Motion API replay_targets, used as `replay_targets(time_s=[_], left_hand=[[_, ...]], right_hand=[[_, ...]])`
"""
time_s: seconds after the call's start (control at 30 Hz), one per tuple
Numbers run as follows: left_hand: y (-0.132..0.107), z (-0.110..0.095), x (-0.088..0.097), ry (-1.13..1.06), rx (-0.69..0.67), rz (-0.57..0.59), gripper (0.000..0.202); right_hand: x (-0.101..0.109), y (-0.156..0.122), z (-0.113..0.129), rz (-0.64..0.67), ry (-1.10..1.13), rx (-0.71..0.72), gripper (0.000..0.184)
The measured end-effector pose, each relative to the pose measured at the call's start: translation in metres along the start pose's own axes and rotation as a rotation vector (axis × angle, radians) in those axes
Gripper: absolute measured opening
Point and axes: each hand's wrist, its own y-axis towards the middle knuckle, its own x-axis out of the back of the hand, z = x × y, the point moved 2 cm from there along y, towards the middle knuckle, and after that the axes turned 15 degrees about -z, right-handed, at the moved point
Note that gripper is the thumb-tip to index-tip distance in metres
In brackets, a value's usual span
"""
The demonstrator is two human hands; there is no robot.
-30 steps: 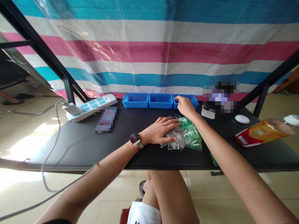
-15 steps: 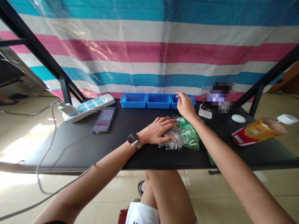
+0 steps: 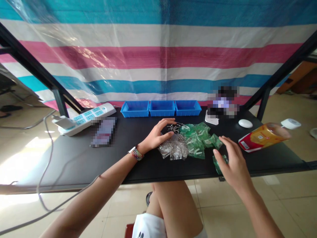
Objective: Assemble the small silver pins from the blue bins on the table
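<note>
Three blue bins (image 3: pixel 158 108) look empty; clear packets (image 3: pixel 174 150) and green packets (image 3: pixel 196 140) lie heaped on the surface (image 3: pixel 123 148), left hand (image 3: pixel 158 134) and right hand (image 3: pixel 232 163) over them, both grips open.

A flat item (image 3: pixel 102 132) left of centre on the desk (image 3: pixel 138 165) is pixelated, and so is a device (image 3: pixel 223 100) at the back right. The right hand (image 3: pixel 232 165) covers part of a green packet (image 3: pixel 217 165). The parts inside the clear bags (image 3: pixel 174 150) are too small to identify.
</note>
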Motion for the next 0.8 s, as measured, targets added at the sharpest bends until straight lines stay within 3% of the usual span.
replay_targets(time_s=[0.17,0.3,0.43,0.53,0.8], left_hand=[[-0.003,0.004,0.001,0.284,-0.145,0.251,0.076],[-0.011,0.004,-0.009,0.358,-0.206,0.378,0.093],[-0.015,0.001,-0.015,0.367,-0.172,0.356,0.102],[-0.018,-0.002,-0.017,0.381,-0.151,0.319,0.105],[-0.024,-0.011,-0.029,0.425,-0.124,0.239,0.101]], right_hand=[[-0.007,-0.032,-0.007,0.075,-0.145,0.021,0.085],[-0.026,-0.024,-0.026,0.192,-0.147,0.061,0.084],[-0.048,0.005,-0.044,0.312,0.08,0.029,0.068],[-0.067,0.022,-0.046,0.357,0.15,0.02,0.067],[-0.113,0.034,-0.01,0.395,0.189,0.125,0.065]])
